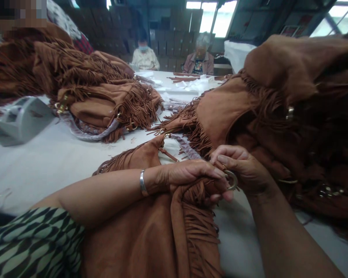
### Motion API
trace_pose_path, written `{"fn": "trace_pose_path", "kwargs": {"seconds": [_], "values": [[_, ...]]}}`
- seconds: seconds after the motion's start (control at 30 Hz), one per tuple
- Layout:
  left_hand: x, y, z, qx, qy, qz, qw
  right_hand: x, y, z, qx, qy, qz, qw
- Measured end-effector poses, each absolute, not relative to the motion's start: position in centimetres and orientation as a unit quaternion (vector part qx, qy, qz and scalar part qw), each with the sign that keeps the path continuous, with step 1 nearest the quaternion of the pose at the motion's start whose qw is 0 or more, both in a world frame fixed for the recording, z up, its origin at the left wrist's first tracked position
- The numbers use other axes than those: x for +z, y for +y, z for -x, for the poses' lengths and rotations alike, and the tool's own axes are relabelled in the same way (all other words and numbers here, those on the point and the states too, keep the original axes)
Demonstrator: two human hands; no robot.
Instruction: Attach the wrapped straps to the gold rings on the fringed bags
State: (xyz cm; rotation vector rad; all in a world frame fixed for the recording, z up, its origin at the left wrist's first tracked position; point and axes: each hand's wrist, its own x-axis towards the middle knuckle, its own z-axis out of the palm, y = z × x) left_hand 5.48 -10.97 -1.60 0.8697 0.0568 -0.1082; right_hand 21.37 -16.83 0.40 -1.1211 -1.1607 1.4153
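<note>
A brown suede fringed bag (pixel 150 235) lies on the white table in front of me. My left hand (pixel 188 175) grips the bunched top edge of this bag, fingers closed round the suede and fringe. A silver bangle sits on that wrist. My right hand (pixel 243 170) is closed too, pinching a gold metal ring (pixel 232 180) fixed at the bag's top corner. The two hands touch each other over the ring. A wrapped strap (pixel 188 148) runs out from behind my left hand.
A tall pile of the same brown fringed bags (pixel 292 108) rises at the right, another pile (pixel 104 100) at the back left. A grey device (pixel 20 119) rests on the white table (pixel 46 162) at left. Two people sit at the far end before stacked cartons.
</note>
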Motion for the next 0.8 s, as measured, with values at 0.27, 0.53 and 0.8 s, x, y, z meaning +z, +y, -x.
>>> {"fn": "trace_pose_path", "kwargs": {"seconds": [0.27, 0.53, 0.8], "values": [[-1.55, -11.39, -5.57, -0.02, 0.012, -0.441, 0.897, -0.56, -16.36, -21.29, 0.622, -0.45, 0.397, 0.504], [-1.09, -11.74, -5.32, -0.034, 0.036, -0.469, 0.882, 0.09, -16.91, -21.56, 0.578, -0.494, 0.439, 0.478], [-1.51, -11.93, -5.68, -0.03, 0.003, -0.484, 0.875, -0.58, -16.39, -22.07, 0.619, -0.513, 0.413, 0.428]]}}
